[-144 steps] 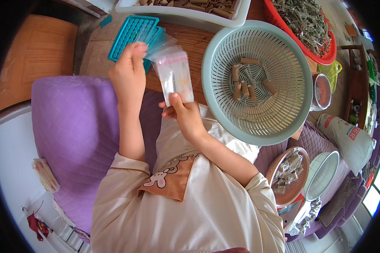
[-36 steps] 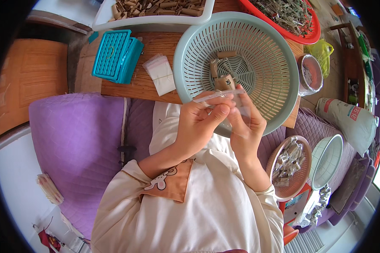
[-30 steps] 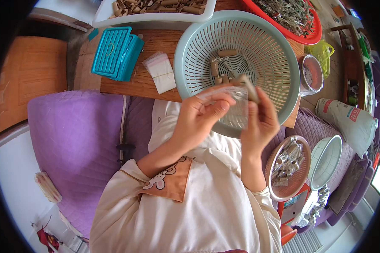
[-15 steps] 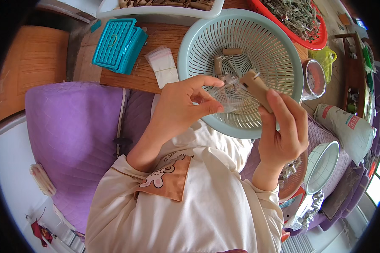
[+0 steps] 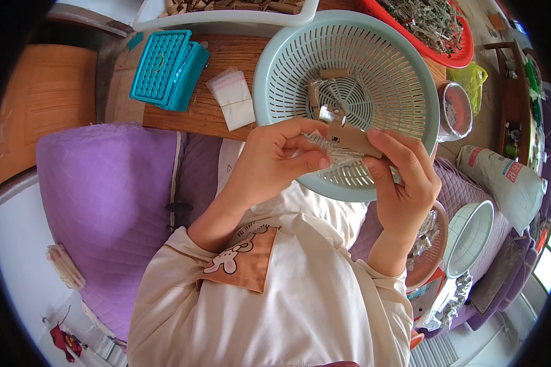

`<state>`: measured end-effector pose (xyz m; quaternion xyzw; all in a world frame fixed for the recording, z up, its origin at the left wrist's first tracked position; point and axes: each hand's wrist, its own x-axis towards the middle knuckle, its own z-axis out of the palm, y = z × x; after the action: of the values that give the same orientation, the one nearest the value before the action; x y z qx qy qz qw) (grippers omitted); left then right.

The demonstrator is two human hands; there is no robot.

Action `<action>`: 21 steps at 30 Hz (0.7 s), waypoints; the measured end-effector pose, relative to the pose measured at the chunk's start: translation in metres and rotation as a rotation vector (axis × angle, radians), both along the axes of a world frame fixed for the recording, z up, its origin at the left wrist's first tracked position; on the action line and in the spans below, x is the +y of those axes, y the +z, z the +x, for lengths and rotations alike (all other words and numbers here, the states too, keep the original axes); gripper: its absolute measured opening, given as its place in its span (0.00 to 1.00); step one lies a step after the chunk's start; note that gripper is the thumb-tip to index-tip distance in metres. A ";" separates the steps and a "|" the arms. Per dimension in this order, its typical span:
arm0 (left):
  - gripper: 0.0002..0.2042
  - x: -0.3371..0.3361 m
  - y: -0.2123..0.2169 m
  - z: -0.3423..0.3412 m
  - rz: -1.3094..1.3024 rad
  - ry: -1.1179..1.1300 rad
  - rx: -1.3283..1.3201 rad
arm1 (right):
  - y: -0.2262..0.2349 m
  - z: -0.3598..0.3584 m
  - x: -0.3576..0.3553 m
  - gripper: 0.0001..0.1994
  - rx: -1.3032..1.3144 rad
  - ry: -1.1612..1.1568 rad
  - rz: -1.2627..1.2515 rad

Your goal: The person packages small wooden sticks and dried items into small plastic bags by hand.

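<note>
My right hand (image 5: 407, 180) pinches a small brown oblong piece (image 5: 355, 140) with a dark square opening near one end. Opposite it, my left hand (image 5: 269, 160) has thumb and fingers closed on a clear plastic bag (image 5: 344, 159), which lies against the brown piece. Both hands are over the near side of a grey-green slotted plastic basket (image 5: 264, 85). Inside the basket are a few similar brown pieces (image 5: 333, 73) in clear wrapping. Something shiny by my left fingertips is too small to make out.
Left of the basket, on the wooden table (image 5: 229, 52), sit a stack of clear bags (image 5: 232, 101) and teal trays (image 5: 165, 70). Behind stands a white bin (image 5: 223, 18) of brown pieces. A red basin (image 5: 462, 55) is at far right, and more baskets (image 5: 468, 238) stand at my right.
The brown piece has come down and left, from tilted to nearly level, against the plastic bag. My right hand has shifted slightly left and down; my left hand has barely moved.
</note>
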<state>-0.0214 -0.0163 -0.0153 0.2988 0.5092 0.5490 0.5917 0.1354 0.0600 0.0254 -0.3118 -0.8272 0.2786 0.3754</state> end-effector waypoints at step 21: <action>0.20 0.002 0.016 0.000 0.007 -0.252 0.144 | 0.013 0.004 0.018 0.13 -0.193 0.369 -0.206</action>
<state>-0.0218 -0.0139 0.0003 0.4013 0.5068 0.4492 0.6167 0.1394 0.0784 0.0382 -0.2170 -0.8695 0.3945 0.2033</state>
